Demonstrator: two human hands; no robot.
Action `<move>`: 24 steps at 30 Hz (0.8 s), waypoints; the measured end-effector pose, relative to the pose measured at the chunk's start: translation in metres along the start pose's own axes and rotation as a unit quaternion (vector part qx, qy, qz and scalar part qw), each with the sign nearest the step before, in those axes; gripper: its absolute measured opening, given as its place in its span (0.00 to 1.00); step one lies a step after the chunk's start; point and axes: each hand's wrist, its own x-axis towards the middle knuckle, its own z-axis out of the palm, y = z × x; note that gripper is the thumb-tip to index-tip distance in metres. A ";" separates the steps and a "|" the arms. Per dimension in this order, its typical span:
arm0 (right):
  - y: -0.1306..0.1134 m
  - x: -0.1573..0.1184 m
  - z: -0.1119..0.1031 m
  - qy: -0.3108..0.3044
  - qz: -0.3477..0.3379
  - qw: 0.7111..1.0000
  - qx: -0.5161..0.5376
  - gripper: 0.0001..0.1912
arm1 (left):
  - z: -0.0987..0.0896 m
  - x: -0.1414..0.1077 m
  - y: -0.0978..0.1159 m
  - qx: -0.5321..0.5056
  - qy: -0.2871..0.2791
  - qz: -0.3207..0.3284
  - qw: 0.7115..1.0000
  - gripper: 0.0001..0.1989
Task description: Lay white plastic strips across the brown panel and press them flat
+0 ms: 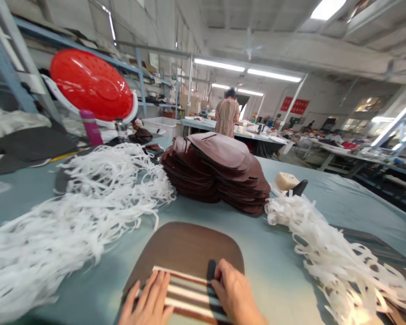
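Note:
A brown leather-like panel [189,241] with rounded corners lies in front of me on the table. White strips [186,291] run across its lower part, with reddish-brown edges between them. My left hand [149,300] rests on the left ends of these strips, its fingers stretched out flat. At their right side, my right hand [235,291] is closed in a pinch around a small dark flat tool [211,268], whose rounded end sticks up above the fingers. The tool's lower part is hidden by the hand.
Behind the panel stands a tall stack of dark brown leather pieces [219,176]. Tangled white strips [88,216] heap up at left, and another pile [311,234] lies at right beside a cream block [286,180]. A purple bottle [91,128] stands back left; a person [227,115] stands farther off.

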 end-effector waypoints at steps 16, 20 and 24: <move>-0.029 -0.005 0.001 -0.054 -0.124 0.990 -0.045 0.10 | -0.040 0.013 -0.022 -0.253 -0.101 -0.230 0.934 0.08; -0.031 0.000 0.005 -0.062 -0.161 0.979 -0.112 0.09 | -0.050 0.013 -0.027 -0.292 -0.115 -0.226 0.922 0.06; -0.033 0.002 0.007 -0.049 -0.166 0.972 -0.159 0.10 | -0.057 0.007 -0.032 -0.280 -0.130 -0.207 0.929 0.14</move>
